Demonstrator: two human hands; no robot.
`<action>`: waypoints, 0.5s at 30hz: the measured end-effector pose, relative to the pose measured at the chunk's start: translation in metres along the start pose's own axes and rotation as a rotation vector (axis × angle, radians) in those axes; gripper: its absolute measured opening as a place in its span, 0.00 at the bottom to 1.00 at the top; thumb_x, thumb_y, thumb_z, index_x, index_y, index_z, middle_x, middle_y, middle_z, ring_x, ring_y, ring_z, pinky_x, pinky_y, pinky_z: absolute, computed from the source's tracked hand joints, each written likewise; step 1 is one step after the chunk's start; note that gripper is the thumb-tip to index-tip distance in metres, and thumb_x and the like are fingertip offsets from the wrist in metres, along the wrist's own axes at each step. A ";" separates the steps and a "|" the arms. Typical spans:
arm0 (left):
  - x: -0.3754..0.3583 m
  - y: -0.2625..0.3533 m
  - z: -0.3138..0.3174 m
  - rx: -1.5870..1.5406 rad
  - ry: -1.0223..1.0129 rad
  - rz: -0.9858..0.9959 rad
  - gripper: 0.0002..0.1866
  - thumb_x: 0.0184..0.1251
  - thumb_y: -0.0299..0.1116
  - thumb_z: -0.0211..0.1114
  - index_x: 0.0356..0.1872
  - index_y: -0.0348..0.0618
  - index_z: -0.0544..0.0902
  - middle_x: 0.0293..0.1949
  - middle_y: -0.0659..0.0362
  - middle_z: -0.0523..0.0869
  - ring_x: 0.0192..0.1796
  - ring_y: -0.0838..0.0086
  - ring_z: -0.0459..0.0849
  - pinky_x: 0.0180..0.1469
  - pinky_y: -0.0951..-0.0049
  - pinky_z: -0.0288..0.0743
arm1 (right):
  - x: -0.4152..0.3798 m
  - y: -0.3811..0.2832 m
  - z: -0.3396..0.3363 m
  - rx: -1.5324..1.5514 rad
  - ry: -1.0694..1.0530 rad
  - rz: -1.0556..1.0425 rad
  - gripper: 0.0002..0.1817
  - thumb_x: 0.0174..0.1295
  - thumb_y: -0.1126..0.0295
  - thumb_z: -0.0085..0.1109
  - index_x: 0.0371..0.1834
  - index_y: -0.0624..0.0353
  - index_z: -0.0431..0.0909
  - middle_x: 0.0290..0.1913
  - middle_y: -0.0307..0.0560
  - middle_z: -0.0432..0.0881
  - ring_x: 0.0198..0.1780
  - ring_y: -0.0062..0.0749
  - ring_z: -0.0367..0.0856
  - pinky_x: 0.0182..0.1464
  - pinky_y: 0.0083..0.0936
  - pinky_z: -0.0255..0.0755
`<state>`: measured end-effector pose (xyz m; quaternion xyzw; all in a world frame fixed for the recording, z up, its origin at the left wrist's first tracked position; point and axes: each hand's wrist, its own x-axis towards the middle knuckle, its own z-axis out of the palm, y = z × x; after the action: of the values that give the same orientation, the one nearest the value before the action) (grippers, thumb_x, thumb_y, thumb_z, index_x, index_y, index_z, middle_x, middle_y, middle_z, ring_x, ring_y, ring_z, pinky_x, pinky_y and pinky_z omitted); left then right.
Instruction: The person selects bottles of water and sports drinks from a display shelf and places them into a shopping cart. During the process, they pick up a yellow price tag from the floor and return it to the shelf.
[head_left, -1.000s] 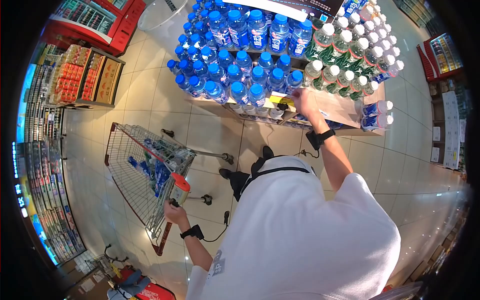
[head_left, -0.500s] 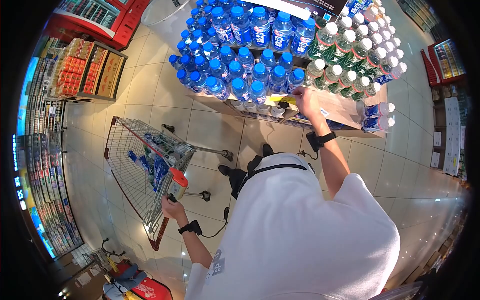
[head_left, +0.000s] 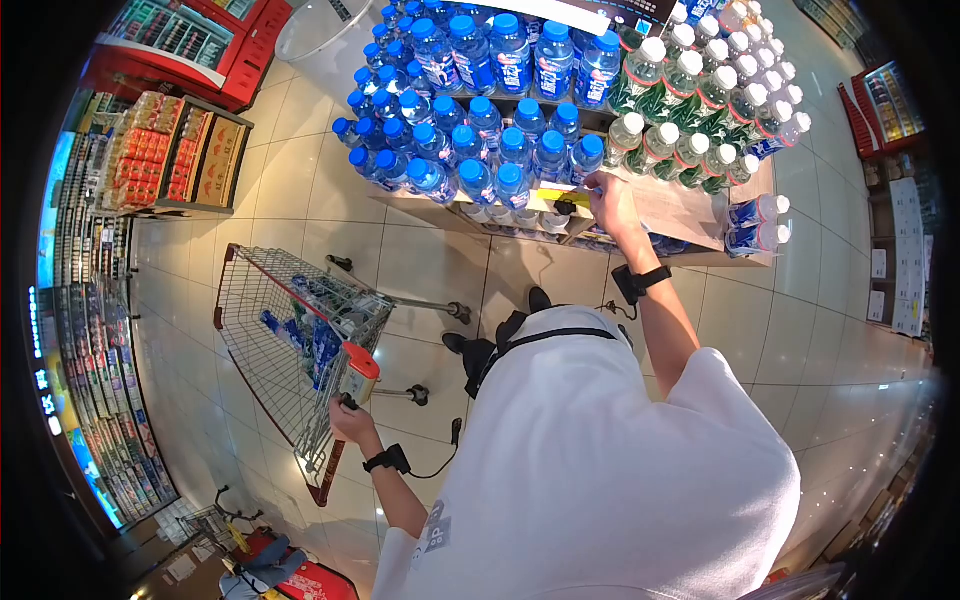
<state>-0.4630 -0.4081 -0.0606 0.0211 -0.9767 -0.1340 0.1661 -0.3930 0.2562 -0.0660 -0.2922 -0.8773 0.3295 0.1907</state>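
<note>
My left hand (head_left: 350, 422) is closed round the handle of a wire shopping cart (head_left: 262, 335), below its red and white handle piece (head_left: 360, 372). Bottles in blue and green packaging (head_left: 318, 340) lie inside the cart. At the display stand, my right hand (head_left: 612, 202) has its fingers curled at the front edge, by a yellow price strip (head_left: 562, 197) and just below a blue-capped bottle (head_left: 586, 156). What its fingertips hold, if anything, is hidden. Rows of blue-capped bottles (head_left: 470, 150) fill the stand's left part; white-capped green bottles (head_left: 660, 145) are to the right.
Two packs of bottles (head_left: 757, 225) sit at the stand's right corner. A crate stand with red and yellow packs (head_left: 150, 150) and a red fridge (head_left: 215, 50) are at upper left. Another person (head_left: 265, 572) is at lower left, by a red object.
The view has shifted slightly, so the cart and left shelves appear a little lower. Both my hands stay in nearly the same places.
</note>
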 end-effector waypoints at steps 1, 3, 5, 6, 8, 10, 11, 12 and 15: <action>0.000 0.001 -0.001 0.002 -0.001 0.002 0.10 0.69 0.28 0.57 0.42 0.41 0.86 0.38 0.45 0.91 0.42 0.40 0.88 0.43 0.47 0.78 | -0.001 -0.002 -0.001 -0.007 0.004 0.007 0.12 0.60 0.79 0.63 0.46 0.67 0.89 0.41 0.64 0.92 0.43 0.55 0.93 0.48 0.42 0.84; 0.000 0.002 -0.001 0.007 -0.003 0.003 0.10 0.69 0.28 0.57 0.42 0.41 0.86 0.38 0.45 0.91 0.42 0.40 0.88 0.43 0.47 0.78 | 0.000 -0.009 -0.004 0.001 -0.026 0.033 0.12 0.61 0.80 0.63 0.47 0.67 0.89 0.42 0.65 0.91 0.46 0.58 0.92 0.51 0.44 0.84; -0.001 0.001 0.000 -0.013 0.029 0.018 0.10 0.69 0.28 0.57 0.42 0.41 0.86 0.38 0.45 0.91 0.42 0.41 0.89 0.43 0.47 0.78 | -0.001 -0.010 -0.002 0.009 -0.055 0.058 0.13 0.61 0.80 0.64 0.48 0.67 0.89 0.43 0.67 0.91 0.48 0.61 0.91 0.54 0.46 0.84; -0.001 0.002 0.000 -0.012 0.029 0.018 0.10 0.69 0.28 0.57 0.42 0.41 0.86 0.38 0.45 0.91 0.42 0.41 0.89 0.43 0.47 0.78 | -0.001 -0.010 0.000 -0.012 -0.047 0.035 0.13 0.61 0.79 0.63 0.48 0.67 0.89 0.41 0.65 0.91 0.45 0.58 0.92 0.51 0.44 0.85; -0.001 0.003 0.000 -0.002 0.025 0.001 0.10 0.68 0.27 0.57 0.42 0.41 0.86 0.38 0.46 0.91 0.42 0.41 0.88 0.44 0.47 0.78 | -0.001 -0.011 0.003 -0.033 -0.038 0.012 0.13 0.62 0.79 0.62 0.48 0.67 0.90 0.40 0.63 0.92 0.41 0.55 0.93 0.48 0.42 0.85; -0.001 0.005 -0.002 0.009 0.011 -0.010 0.10 0.68 0.27 0.57 0.42 0.41 0.86 0.39 0.46 0.91 0.43 0.41 0.88 0.44 0.47 0.78 | -0.002 -0.022 0.001 -0.042 -0.090 0.114 0.12 0.62 0.79 0.62 0.47 0.65 0.90 0.39 0.63 0.92 0.41 0.57 0.93 0.48 0.44 0.85; -0.001 0.005 -0.003 0.020 -0.004 -0.021 0.10 0.67 0.26 0.56 0.42 0.41 0.86 0.39 0.46 0.91 0.43 0.41 0.88 0.44 0.47 0.78 | -0.002 -0.019 0.004 -0.041 -0.090 0.114 0.12 0.62 0.79 0.62 0.47 0.65 0.90 0.39 0.63 0.92 0.41 0.57 0.93 0.48 0.44 0.85; -0.001 0.005 -0.002 0.021 -0.004 -0.021 0.10 0.67 0.26 0.56 0.42 0.41 0.86 0.39 0.46 0.91 0.43 0.41 0.88 0.44 0.47 0.78 | -0.002 -0.017 0.007 -0.084 -0.085 0.056 0.12 0.62 0.78 0.62 0.46 0.63 0.91 0.39 0.63 0.91 0.41 0.58 0.92 0.48 0.45 0.85; -0.001 0.003 -0.002 0.002 -0.015 -0.031 0.10 0.67 0.25 0.56 0.42 0.40 0.85 0.39 0.45 0.91 0.44 0.41 0.88 0.45 0.47 0.78 | -0.001 -0.013 0.012 -0.151 -0.096 0.026 0.12 0.63 0.77 0.62 0.45 0.59 0.92 0.39 0.63 0.91 0.42 0.59 0.92 0.48 0.47 0.85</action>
<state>-0.4616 -0.4053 -0.0583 0.0354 -0.9777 -0.1355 0.1566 -0.4035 0.2417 -0.0656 -0.3011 -0.9039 0.2783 0.1216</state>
